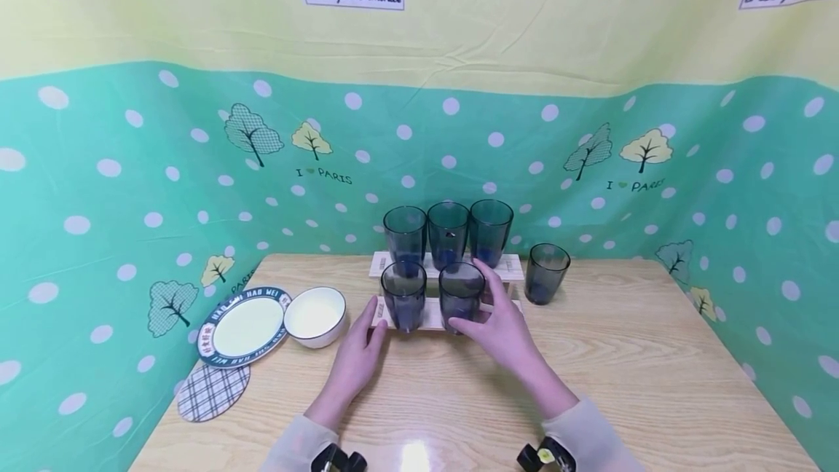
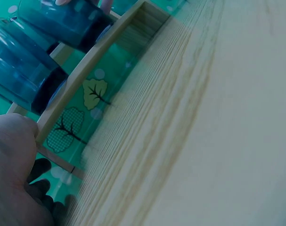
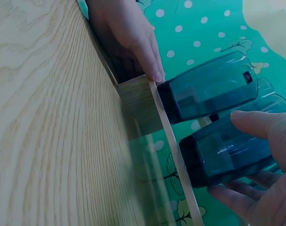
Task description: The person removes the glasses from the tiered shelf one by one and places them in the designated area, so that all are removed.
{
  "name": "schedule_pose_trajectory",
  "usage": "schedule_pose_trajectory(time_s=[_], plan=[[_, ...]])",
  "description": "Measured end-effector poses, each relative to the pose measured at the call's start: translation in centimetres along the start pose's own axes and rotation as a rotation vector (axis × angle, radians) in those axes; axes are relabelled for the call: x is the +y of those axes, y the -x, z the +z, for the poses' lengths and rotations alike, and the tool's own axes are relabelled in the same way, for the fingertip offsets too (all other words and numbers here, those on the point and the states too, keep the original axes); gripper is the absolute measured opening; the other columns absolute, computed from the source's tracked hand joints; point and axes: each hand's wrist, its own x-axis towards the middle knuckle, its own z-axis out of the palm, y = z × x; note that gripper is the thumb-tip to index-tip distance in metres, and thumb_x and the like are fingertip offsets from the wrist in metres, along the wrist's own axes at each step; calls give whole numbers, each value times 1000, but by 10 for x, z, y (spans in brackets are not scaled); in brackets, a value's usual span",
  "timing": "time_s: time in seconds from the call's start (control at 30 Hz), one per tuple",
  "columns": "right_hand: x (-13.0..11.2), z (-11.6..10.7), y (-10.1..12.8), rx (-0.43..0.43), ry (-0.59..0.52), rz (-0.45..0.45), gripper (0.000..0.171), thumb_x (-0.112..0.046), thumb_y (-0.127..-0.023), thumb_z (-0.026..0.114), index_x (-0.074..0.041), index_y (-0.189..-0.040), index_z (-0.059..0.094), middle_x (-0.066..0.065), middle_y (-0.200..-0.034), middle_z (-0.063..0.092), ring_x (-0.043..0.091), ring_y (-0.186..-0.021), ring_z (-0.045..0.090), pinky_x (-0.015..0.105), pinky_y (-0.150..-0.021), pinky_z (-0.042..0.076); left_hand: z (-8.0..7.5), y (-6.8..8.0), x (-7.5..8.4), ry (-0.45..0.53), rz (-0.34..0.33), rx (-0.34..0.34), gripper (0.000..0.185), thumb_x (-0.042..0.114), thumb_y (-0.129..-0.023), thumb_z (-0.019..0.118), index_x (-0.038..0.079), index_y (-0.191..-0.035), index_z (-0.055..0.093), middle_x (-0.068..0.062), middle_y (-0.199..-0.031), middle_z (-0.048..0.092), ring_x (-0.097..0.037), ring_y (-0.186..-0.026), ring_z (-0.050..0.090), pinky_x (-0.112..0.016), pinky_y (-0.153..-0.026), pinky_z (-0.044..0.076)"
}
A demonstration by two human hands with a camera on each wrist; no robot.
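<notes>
The right hand [image 1: 501,326] curls its thumb and fingers around the front-right blue tumbler [image 1: 461,296], standing on the lower wooden step rack [image 1: 429,320] at table centre. The left hand [image 1: 357,355], fingers straight, touches the rack's left end at 9 o'clock of the front-left tumbler [image 1: 403,294]. Three tumblers [image 1: 448,233] line the upper step at 12 o'clock, a lone tumbler [image 1: 545,272] stands at 2 o'clock, and a white bowl [image 1: 314,315] and plate [image 1: 244,326] lie at 9 o'clock.

Right hand [image 1: 501,326] hides the front rack's [image 1: 429,319] right end (fingers too).
</notes>
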Motion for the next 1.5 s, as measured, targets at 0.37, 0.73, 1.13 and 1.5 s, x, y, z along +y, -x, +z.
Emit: schedule_pose_trajectory(time_s=[0.37,0.73,1.13,1.5], plan=[[1,-26,10,13,-6,7,112,-6,-85,97,-31,-174,33,20,-153,59,40,-127,69,40,-97,66,0,0,-1,7,6,-3,63,32,-119,53,10,-174,33,-18,-175,38,-38,-160,37,-57,-132,30],[7,-60,21,39,42,-9,116,-3,-86,96,-31,-175,28,20,-154,57,42,-126,69,36,-95,66,-1,0,0,3,9,0,63,32,-119,53,9,-174,33,-18,-175,38,-38,-160,37,-56,-132,30],[10,-97,30,78,73,24,116,-14,-91,94,-38,-177,20,30,-155,51,49,-126,69,36,-92,67,-1,0,0,4,9,5,62,31,-119,54,9,-174,34,-17,-175,38,-38,-160,38,-56,-132,30],[22,-133,36,145,152,52,118,-26,-93,94,-34,-178,12,34,-159,45,53,-121,70,23,-82,65,-1,0,1,0,9,8,62,30,-119,54,9,-173,34,-18,-174,39,-38,-160,38,-56,-132,30]])
